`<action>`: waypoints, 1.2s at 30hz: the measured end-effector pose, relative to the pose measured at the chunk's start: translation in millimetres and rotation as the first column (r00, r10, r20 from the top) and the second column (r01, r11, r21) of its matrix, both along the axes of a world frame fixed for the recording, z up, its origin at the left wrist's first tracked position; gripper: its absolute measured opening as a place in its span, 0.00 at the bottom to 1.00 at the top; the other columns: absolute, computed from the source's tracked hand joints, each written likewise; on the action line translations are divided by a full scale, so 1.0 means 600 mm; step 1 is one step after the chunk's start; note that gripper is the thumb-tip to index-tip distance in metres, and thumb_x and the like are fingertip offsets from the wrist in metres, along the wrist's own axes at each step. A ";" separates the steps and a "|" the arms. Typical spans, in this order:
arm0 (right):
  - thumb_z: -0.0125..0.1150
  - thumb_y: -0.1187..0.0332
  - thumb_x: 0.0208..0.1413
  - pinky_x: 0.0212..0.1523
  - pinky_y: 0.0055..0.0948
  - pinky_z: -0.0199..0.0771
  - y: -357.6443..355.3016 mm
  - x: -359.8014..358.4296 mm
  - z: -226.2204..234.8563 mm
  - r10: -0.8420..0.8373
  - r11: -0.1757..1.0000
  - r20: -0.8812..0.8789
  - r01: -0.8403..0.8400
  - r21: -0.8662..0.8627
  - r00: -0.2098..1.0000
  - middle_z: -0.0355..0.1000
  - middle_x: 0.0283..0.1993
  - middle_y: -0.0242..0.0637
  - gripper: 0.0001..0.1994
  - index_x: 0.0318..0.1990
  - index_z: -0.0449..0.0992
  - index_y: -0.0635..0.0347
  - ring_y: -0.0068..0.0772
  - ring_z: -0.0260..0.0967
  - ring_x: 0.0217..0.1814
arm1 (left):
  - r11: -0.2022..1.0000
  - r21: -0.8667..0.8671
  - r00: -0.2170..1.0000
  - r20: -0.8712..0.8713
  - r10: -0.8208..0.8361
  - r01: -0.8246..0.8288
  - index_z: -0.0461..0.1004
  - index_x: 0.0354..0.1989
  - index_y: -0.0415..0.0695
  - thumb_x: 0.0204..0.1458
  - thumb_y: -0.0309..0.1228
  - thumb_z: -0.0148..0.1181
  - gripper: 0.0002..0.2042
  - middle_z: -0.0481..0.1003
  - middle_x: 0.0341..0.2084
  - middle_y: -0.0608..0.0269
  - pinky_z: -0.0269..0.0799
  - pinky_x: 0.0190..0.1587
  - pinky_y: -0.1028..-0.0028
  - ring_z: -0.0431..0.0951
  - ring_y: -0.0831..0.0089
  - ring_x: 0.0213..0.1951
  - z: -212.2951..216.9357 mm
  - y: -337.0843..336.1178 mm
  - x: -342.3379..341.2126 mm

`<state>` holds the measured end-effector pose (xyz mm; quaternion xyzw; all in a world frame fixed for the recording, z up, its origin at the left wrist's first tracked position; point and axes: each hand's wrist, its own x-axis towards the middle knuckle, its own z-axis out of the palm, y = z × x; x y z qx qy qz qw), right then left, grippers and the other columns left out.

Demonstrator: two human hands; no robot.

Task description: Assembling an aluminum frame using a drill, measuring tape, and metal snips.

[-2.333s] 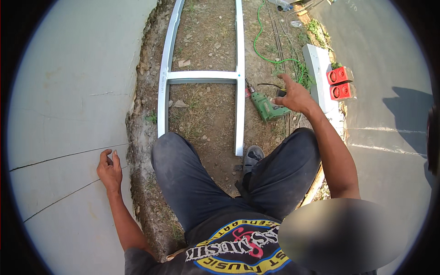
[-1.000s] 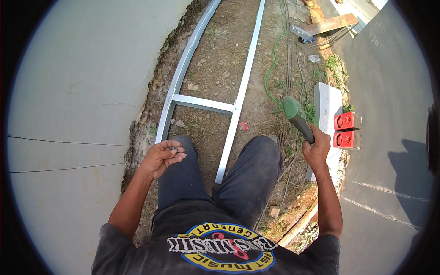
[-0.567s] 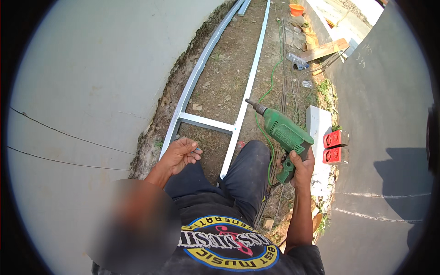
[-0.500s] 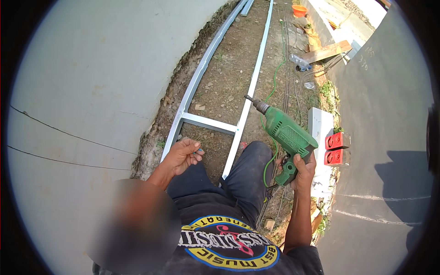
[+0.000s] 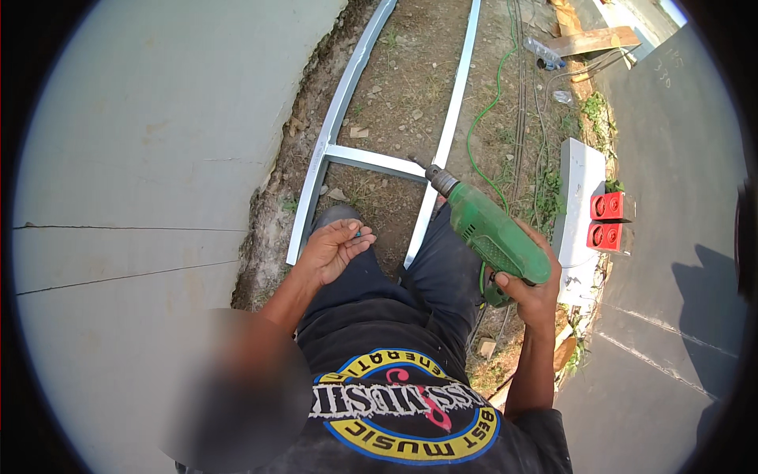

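My right hand [image 5: 535,288] grips a green corded power drill [image 5: 493,233] by its handle. The drill is tilted, its chuck [image 5: 440,178] pointing up and left. In the picture its bit lies over the joint between the metal crossbar [image 5: 371,158] and the right-hand rail [image 5: 448,134]; whether it touches cannot be told. My left hand [image 5: 332,251] is held palm up with curled fingers, above my knee and near the end of the left rail [image 5: 314,182]. Between its thumb and fingers shows a small blue-green piece [image 5: 358,234], too small to name.
A pale wall [image 5: 150,158] runs along the left, a grey surface [image 5: 671,197] on the right. A green cord [image 5: 478,118] and dark cables cross the dirt. Red sockets [image 5: 606,223] sit beside a white block [image 5: 580,178]. Farther off are a plastic bottle [image 5: 543,54] and a wooden plank [image 5: 596,39].
The view has shifted over the frame. The drill has tipped flatter, its bit now closer to the crossbar joint. My left hand has turned palm up, still with the blue-green piece.
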<state>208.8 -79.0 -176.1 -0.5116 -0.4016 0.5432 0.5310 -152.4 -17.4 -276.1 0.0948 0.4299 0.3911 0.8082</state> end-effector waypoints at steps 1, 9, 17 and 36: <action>0.77 0.73 0.41 0.53 0.31 0.75 -0.007 0.003 0.000 0.047 0.998 0.112 -0.051 0.030 0.993 0.74 0.55 0.45 0.39 0.63 0.67 0.72 0.33 0.75 0.53 | 1.000 0.003 1.000 0.004 0.023 -0.023 0.75 0.46 0.34 0.63 0.24 0.57 0.07 0.81 0.39 0.50 0.85 0.47 0.68 0.85 0.60 0.42 0.000 0.002 0.004; 0.78 0.73 0.37 0.60 0.32 0.70 -0.044 0.012 -0.002 0.231 0.970 0.246 -0.241 0.012 0.941 0.75 0.56 0.44 0.38 0.61 0.72 0.67 0.32 0.73 0.57 | 0.992 0.055 0.991 -0.063 0.115 -0.111 0.75 0.44 0.35 0.62 0.24 0.57 0.06 0.80 0.40 0.52 0.85 0.49 0.68 0.84 0.60 0.44 0.020 0.034 0.060; 0.81 0.66 0.36 0.59 0.33 0.70 -0.051 0.004 -0.017 0.222 0.974 0.247 -0.227 -0.008 0.943 0.75 0.54 0.44 0.41 0.61 0.71 0.69 0.34 0.73 0.56 | 0.987 0.096 0.992 -0.018 0.127 -0.125 0.76 0.40 0.40 0.59 0.29 0.64 0.06 0.81 0.36 0.57 0.85 0.45 0.67 0.84 0.65 0.38 0.021 0.032 0.065; 0.82 0.53 0.36 0.58 0.36 0.71 -0.007 -0.021 -0.026 0.340 0.939 0.246 -0.341 -0.040 0.908 0.72 0.55 0.47 0.47 0.61 0.67 0.75 0.39 0.72 0.56 | 0.969 0.117 0.974 -0.034 0.225 -0.220 0.75 0.40 0.41 0.55 0.31 0.70 0.11 0.79 0.36 0.61 0.84 0.42 0.67 0.83 0.68 0.36 0.010 0.009 0.037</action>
